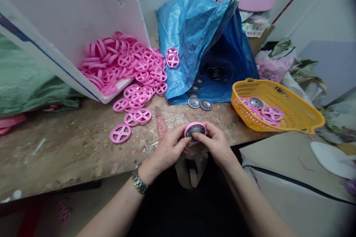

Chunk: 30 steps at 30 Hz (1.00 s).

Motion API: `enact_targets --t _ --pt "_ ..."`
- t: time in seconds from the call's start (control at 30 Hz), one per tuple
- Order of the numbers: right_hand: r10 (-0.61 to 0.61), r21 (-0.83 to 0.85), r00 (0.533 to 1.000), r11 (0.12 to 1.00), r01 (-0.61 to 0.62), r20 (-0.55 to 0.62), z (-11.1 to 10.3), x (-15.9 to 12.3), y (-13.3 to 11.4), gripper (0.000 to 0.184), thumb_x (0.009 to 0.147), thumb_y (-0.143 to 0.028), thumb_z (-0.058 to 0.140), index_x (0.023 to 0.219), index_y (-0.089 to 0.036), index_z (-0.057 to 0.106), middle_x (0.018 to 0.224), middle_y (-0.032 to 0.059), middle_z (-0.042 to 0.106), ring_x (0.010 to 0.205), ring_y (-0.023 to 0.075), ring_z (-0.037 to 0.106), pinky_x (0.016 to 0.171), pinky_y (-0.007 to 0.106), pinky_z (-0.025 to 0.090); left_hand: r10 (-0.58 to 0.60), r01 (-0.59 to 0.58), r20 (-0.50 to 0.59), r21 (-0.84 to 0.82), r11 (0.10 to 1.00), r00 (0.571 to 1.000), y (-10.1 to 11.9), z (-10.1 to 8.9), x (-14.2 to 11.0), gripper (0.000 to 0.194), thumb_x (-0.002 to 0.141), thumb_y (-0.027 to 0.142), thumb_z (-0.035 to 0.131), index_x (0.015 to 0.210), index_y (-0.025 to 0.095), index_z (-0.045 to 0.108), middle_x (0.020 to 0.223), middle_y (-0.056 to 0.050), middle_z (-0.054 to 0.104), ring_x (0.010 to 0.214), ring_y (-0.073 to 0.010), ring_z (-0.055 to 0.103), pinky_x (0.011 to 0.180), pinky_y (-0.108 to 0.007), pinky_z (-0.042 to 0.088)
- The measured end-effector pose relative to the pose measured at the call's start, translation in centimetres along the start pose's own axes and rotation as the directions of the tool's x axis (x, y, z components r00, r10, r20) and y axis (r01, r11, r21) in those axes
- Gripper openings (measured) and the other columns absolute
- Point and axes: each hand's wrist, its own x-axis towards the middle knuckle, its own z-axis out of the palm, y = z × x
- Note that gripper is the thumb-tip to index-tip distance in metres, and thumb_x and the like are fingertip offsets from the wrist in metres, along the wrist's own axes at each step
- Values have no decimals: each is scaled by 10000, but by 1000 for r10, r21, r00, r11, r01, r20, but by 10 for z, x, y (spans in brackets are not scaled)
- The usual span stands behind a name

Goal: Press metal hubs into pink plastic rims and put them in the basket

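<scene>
Pink wheel [195, 123] gripped from 9 and 3 o'clock

The left hand [169, 147] and the right hand [218, 142] meet at the near edge of the bench, fingers curled around opposite sides of the wheel. Both are mostly closed on it, and both thumbs lie over the grey disc [194, 129] within its rim. Whether that disc is fully seated cannot be told.

The wheel is round, so it has no true long axis; as seen, its wider span runs from 9 to 3 o'clock, face up and tipped slightly toward the wearer. Neither hand is nearer: each touches its own side. A metal watch [139, 180] circles the left wrist.

Taking the held wheel as the centre of the dial, two loose discs [206, 105] lie at 12 o'clock, just outside the mouth of a blue bag [183, 18] with more dark discs inside. At 9 o'clock, nearer the left hand, a single spoked wheel [120, 133] rests flat on the bench [91, 159]. From 10 to 11 o'clock, a heap of pink wheels [125, 59] spills from a white box [111, 3]. Toward 2 o'clock, nearer the right hand, a yellow basket [306, 116] contains several pink wheels and a disc, its length slanting from 10 to 4.
</scene>
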Motion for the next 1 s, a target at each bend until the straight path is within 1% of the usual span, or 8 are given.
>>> enact_targets --t 0.23,0.47,0.57,0.67,0.77,0.83,0.93,1.0 --pt "-4 9 999 1000 4 37 -1 -1 0 224 715 -363 738 854 -198 678 784 1 698 726 163 619 698 285 508 0 -2 39 57 998 999 0 1 -1 329 944 356 550 1232 225 643 818 -41 673 665 -181 631 617 -267 511" --pt "-116 8 993 993 116 30 3 -10 4 237 870 -436 629 889 -206 683 805 6 682 756 164 620 725 284 507 -29 37 -117 63 997 993 -2 10 -5 232 950 372 538 1024 204 680 635 8 585 536 -144 556 535 -240 443" --pt "-128 -31 991 991 128 25 2 -14 3 224 883 -420 621 891 -207 691 803 7 687 750 165 623 711 279 502 -36 40 -83 53 998 996 1 13 -5 240 954 372 526 1020 205 686 682 -2 604 559 -149 552 559 -252 443" --pt "-202 -180 979 964 196 -13 -4 -16 -7 194 898 -386 613 902 -213 701 804 7 686 756 170 621 708 281 489 83 -70 -50 219 973 995 6 10 -2 279 981 363 480 1096 209 681 849 -42 664 762 -195 612 753 -302 482" --pt "-375 -430 920 853 295 -112 -24 -16 -28 180 898 -391 627 928 -234 710 828 11 693 775 183 621 726 300 480 254 -168 -102 515 841 962 11 -6 4 332 949 374 556 1215 194 641 1068 -98 672 1022 -265 596 974 -386 431" --pt "-512 -637 840 711 298 -178 -50 -14 -44 212 891 -430 633 935 -242 718 847 23 702 783 200 623 736 320 472 325 -105 -173 721 685 930 13 -27 9 427 904 373 627 1275 162 604 1188 -146 633 1141 -320 541 1046 -456 386" --pt "-654 -906 717 417 75 -241 -101 -10 -60 340 893 -500 574 941 -202 731 860 84 717 799 249 633 714 360 444 329 107 -209 947 303 921 12 -64 12 542 911 371 604 1368 94 518 1290 -218 563 1204 -374 479 1029 -513 394" --pt "-612 -959 748 257 -119 -257 -133 -7 -61 400 910 -504 503 933 -179 737 820 119 714 778 277 630 654 372 416 302 215 -241 970 116 922 9 -85 11 625 909 443 591 1404 78 478 1260 -234 566 1190 -392 481 996 -520 416"
